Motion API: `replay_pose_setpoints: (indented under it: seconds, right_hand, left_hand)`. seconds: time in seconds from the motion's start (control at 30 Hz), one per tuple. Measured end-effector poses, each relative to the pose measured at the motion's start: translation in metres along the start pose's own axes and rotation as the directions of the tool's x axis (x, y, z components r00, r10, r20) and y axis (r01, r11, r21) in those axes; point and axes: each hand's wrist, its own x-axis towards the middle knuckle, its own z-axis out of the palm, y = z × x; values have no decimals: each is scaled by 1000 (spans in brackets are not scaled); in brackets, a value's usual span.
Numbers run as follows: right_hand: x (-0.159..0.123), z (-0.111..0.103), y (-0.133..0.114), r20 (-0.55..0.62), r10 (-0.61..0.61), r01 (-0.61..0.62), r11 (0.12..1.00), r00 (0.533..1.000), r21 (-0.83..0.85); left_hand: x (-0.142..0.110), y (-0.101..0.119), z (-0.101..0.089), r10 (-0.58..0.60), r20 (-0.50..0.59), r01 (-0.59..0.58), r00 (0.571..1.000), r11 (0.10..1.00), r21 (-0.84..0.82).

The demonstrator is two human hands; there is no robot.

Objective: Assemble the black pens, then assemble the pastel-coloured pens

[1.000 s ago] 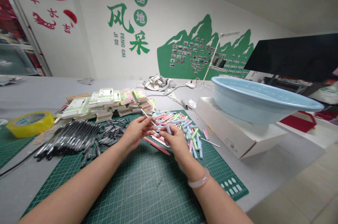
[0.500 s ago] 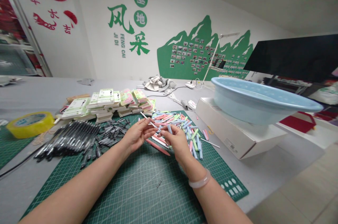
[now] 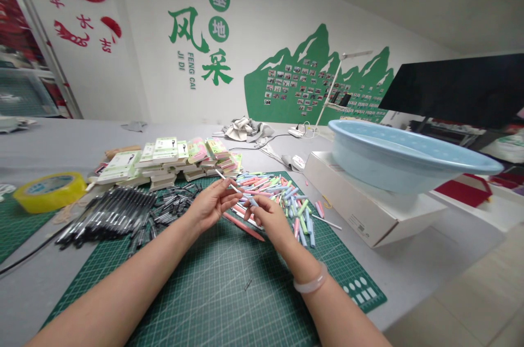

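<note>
Both my hands meet above a green cutting mat (image 3: 213, 292). My left hand (image 3: 209, 204) pinches a thin white pen refill (image 3: 224, 178) whose free end points up and away. My right hand (image 3: 266, 216) is closed on a small pale blue pen barrel (image 3: 252, 202) at the refill's near end. Just beyond the hands lies a heap of pastel pen barrels (image 3: 282, 194) in pink, blue and green. A pink pen (image 3: 243, 226) lies on the mat under the hands. My right wrist wears a pale bangle (image 3: 311, 283).
A pile of black pen parts (image 3: 118, 210) lies left of the hands. Behind it are stacked packaged cards (image 3: 172, 159). A yellow tape roll (image 3: 49, 190) sits far left. A pale blue basin (image 3: 405, 156) rests on a white box (image 3: 368, 205) at right.
My right hand has shifted slightly left toward the left hand, bringing the blue barrel onto the refill's near end. The left hand has hardly moved.
</note>
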Motion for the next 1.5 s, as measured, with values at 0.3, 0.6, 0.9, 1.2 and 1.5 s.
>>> replay_pose_setpoints:
  seconds: [0.3, 0.6, 0.9, 1.2, 1.5]
  right_hand:
    - [-5, -1, -3, -17, -147, 128, 908, 989, -400]
    - [-7, -2, -5, -18, -205, 146, 755, 979, -640]
    - [-7, -2, -4, -2, -201, 156, 768, 980, -621]
    - [-7, -1, -4, -7, -200, 154, 779, 980, -608]
    - [-6, -1, -3, -3, -202, 159, 782, 979, -603]
  left_hand:
    - [-3, -4, 6, 14, 59, -21, 998, 993, 112]
    - [-3, -15, 6, -27, 62, 20, 998, 992, 122]
    - [-4, -19, 7, -22, 75, 14, 997, 995, 100]
    - [-4, -19, 8, -23, 74, 16, 997, 995, 102]
    - [-5, -22, 10, -26, 52, 20, 998, 994, 103]
